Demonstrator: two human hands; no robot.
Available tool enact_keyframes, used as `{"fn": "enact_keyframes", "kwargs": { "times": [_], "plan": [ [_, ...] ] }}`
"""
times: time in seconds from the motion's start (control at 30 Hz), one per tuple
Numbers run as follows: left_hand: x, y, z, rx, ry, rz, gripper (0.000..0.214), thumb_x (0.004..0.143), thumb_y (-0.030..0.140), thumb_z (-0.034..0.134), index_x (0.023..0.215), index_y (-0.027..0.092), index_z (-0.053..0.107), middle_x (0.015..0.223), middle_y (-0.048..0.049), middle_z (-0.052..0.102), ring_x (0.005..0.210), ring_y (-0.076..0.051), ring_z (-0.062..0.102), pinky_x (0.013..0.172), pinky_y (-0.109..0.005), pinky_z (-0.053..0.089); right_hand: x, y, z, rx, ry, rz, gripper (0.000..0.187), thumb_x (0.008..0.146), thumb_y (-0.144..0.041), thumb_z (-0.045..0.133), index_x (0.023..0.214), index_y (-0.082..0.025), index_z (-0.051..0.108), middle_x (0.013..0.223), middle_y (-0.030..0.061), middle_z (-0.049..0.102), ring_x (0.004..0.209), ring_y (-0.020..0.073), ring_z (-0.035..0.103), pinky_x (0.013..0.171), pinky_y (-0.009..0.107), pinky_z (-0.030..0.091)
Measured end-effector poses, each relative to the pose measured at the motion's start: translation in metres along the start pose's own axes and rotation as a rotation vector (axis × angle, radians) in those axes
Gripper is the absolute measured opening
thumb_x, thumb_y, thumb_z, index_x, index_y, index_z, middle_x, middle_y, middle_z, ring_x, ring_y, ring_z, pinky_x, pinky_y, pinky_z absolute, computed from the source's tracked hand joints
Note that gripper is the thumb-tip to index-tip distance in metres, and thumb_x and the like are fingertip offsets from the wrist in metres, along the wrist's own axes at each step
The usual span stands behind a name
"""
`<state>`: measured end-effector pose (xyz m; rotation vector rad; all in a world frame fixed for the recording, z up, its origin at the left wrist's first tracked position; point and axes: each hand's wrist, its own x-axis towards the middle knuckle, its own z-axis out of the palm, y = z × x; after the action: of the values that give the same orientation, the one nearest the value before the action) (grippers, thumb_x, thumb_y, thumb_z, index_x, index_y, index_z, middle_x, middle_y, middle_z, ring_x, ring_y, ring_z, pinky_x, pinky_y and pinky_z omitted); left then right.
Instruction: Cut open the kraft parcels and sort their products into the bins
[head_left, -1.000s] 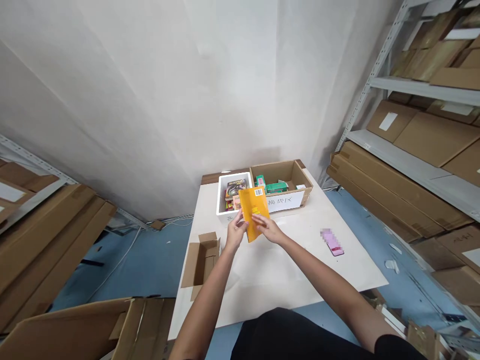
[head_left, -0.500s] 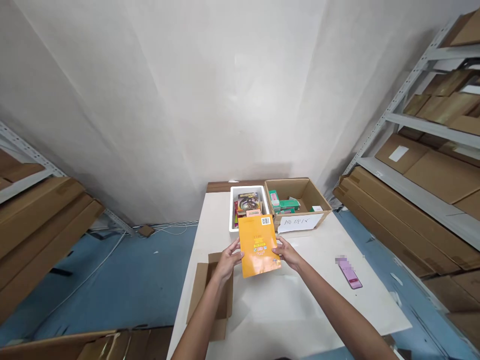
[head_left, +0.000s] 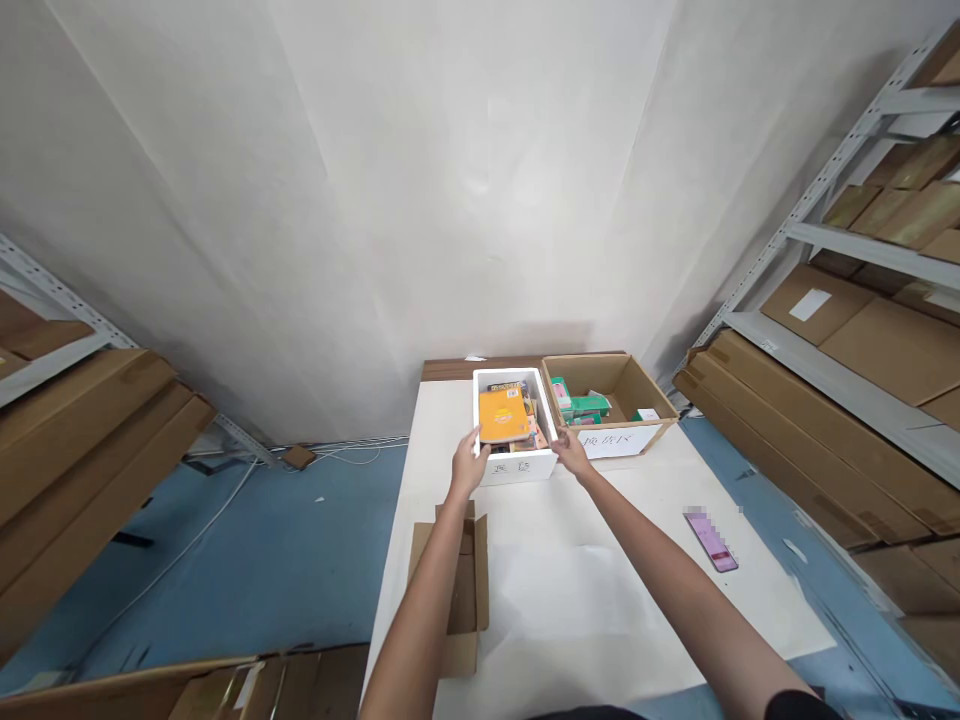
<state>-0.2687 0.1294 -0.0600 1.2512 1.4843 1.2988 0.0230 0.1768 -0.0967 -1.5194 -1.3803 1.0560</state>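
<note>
**Operator:** Where is the orange book, and what are the hands doing?

**Guide:** The orange book (head_left: 504,415) lies cover-up inside the white bin (head_left: 517,474), on top of other books (head_left: 534,438). Your left grip (head_left: 470,464) is at the bin's front left corner, close to the book's lower corner; your right grip (head_left: 571,452) is at the front right corner. At this size you cannot tell whether either one is closed on the rim or only resting against it.

**Operator:** Which faults are possible from here?

**Guide:** Three.
1. Book slide. The stack beneath looks uneven, so a jolt to the bin could shift the book off its support or bend its cover.
2. Right-side contact. The cardboard box (head_left: 600,368) with the green packages (head_left: 589,405) stands just beside the bin. A push to your right could press the two together or pinch your right fingers.
3. Left-side snag. Your left forearm passes over the open carton (head_left: 481,595) on the table (head_left: 555,600); lowering your elbow could catch a flap and drag it.

**Operator:** And the phone?

**Guide:** The phone (head_left: 711,541) lies well apart from both grips; risk there appears low.
</note>
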Motion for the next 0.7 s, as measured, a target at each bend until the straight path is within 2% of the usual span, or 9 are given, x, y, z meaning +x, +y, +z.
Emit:
{"fn": "enact_keyframes", "kwargs": {
  "times": [0.1,0.17,0.23,0.37,0.43,0.5,0.57,0.63,0.7],
  "plan": [
    [-0.06,-0.047,0.011,0.022,-0.055,-0.021,0.045,0.092,0.041,0.068,0.134,0.025,0.073,0.142,-0.013,0.067,0.121,-0.028,0.067,0.106,-0.046,0.054,-0.052,0.076,-0.006,-0.155,-0.044,0.173,0.071,0.073,-0.031,0.056,0.144,-0.023,0.058,0.102,0.0032,0.073,0.084,0.0226,0.07,0.085,0.041,0.06],
    [-0.102,-0.078,0.028,0.06,-0.091,-0.079,0.046,0.092,0.04,0.066,0.135,0.025,0.073,0.142,-0.014,0.066,0.119,-0.029,0.067,0.101,-0.046,0.057,-0.092,0.123,-0.014,-0.248,-0.052,0.235,0.08,0.07,-0.025,0.055,0.15,-0.025,0.055,0.116,0.0064,0.072,0.087,0.0229,0.072,0.09,0.042,0.059],
    [-0.143,-0.105,0.052,0.138,-0.162,-0.156,0.049,0.091,0.036,0.065,0.138,0.024,0.071,0.144,-0.0146,0.065,0.119,-0.029,0.067,0.103,-0.047,0.056,-0.13,0.16,-0.024,-0.328,-0.056,0.268,0.084,0.07,-0.023,0.054,0.153,-0.026,0.053,0.131,0.0102,0.068,0.103,0.0274,0.072,0.097,0.045,0.057],
    [-0.218,-0.149,0.102,0.396,-0.404,-0.358,0.053,0.088,0.026,0.063,0.14,0.023,0.069,0.152,-0.0132,0.06,0.14,-0.028,0.056,0.12,-0.044,0.043,-0.188,0.2,-0.051,-0.439,-0.095,0.255,0.085,0.071,-0.019,0.055,0.157,-0.022,0.052,0.154,0.0129,0.056,0.145,0.0312,0.051,0.118,0.046,0.044],
    [-0.25,-0.165,0.119,0.534,-0.533,-0.479,0.054,0.086,0.024,0.063,0.14,0.021,0.069,0.157,-0.0137,0.056,0.148,-0.028,0.05,0.124,-0.042,0.037,-0.203,0.211,-0.064,-0.498,-0.122,0.304,0.085,0.073,-0.017,0.056,0.158,-0.022,0.052,0.159,0.0116,0.052,0.152,0.0305,0.042,0.124,0.047,0.036],
    [-0.274,-0.177,0.126,0.618,-0.59,-0.563,0.062,0.084,0.025,0.065,0.146,0.017,0.063,0.165,-0.0177,0.047,0.156,-0.033,0.04,0.127,-0.045,0.032,-0.212,0.221,-0.077,-0.545,-0.125,0.388,0.081,0.075,-0.016,0.057,0.155,-0.021,0.055,0.162,0.0117,0.049,0.154,0.0314,0.039,0.126,0.046,0.034],
    [-0.29,-0.186,0.127,0.684,-0.538,-0.622,0.073,0.083,0.029,0.065,0.154,0.015,0.054,0.173,-0.0219,0.03,0.161,-0.041,0.025,0.127,-0.054,0.029,-0.22,0.232,-0.089,-0.575,-0.129,0.464,0.071,0.077,-0.016,0.057,0.148,-0.02,0.064,0.163,0.0116,0.048,0.153,0.033,0.04,0.125,0.046,0.035],
    [-0.298,-0.194,0.124,0.762,-0.412,-0.704,0.08,0.083,0.032,0.065,0.159,0.018,0.046,0.178,-0.0207,0.011,0.163,-0.046,0.01,0.124,-0.062,0.03,-0.229,0.244,-0.102,-0.577,-0.13,0.512,0.062,0.077,-0.016,0.058,0.137,-0.021,0.072,0.162,0.0095,0.05,0.152,0.0346,0.042,0.125,0.047,0.036],
    [-0.3,-0.201,0.121,0.786,-0.307,-0.8,0.084,0.081,0.034,0.065,0.161,0.02,0.044,0.18,-0.0183,-0.001,0.163,-0.049,0.006,0.121,-0.065,0.031,-0.241,0.256,-0.113,-0.544,-0.124,0.552,0.057,0.077,-0.017,0.059,0.131,-0.024,0.077,0.161,0.007,0.051,0.152,0.0362,0.042,0.124,0.049,0.036]
  ]
}}
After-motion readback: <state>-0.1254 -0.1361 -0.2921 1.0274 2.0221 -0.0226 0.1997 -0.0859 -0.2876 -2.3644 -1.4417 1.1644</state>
